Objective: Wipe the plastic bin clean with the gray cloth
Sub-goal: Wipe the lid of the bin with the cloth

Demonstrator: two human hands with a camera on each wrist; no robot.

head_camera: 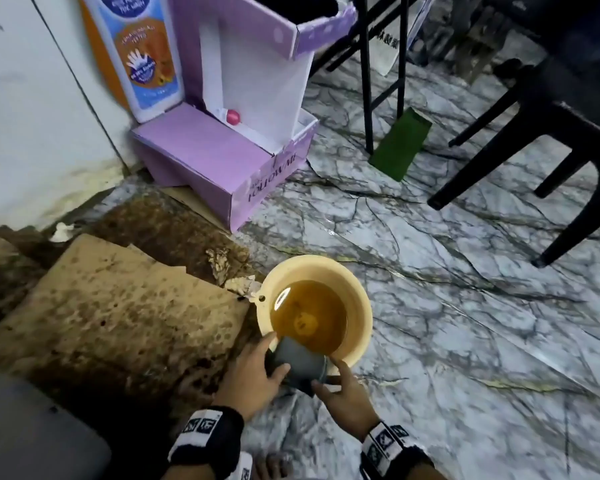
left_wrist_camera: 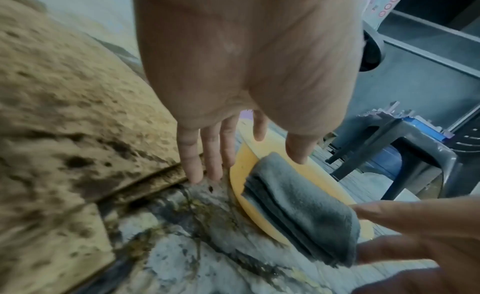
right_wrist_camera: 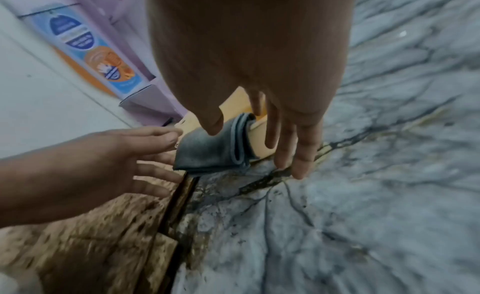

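A cream plastic bin (head_camera: 362,308) stands on the marble floor, holding brownish water. A folded gray cloth (head_camera: 297,363) lies draped over its near rim, also seen in the left wrist view (left_wrist_camera: 301,208) and the right wrist view (right_wrist_camera: 213,153). My left hand (head_camera: 269,358) is at the cloth's left side with straight fingers, its thumb lying on the cloth. My right hand (head_camera: 333,379) is at the cloth's right end, fingers straight and spread, thumb by the cloth's corner. Neither hand curls round the cloth.
A stained cardboard sheet (head_camera: 118,317) lies left of the bin against dirty floor. A purple cardboard box (head_camera: 222,157) stands behind it by the wall. A black plastic stool (head_camera: 551,133) and a green packet (head_camera: 400,147) are at the back right. Marble floor (head_camera: 465,341) stretches right.
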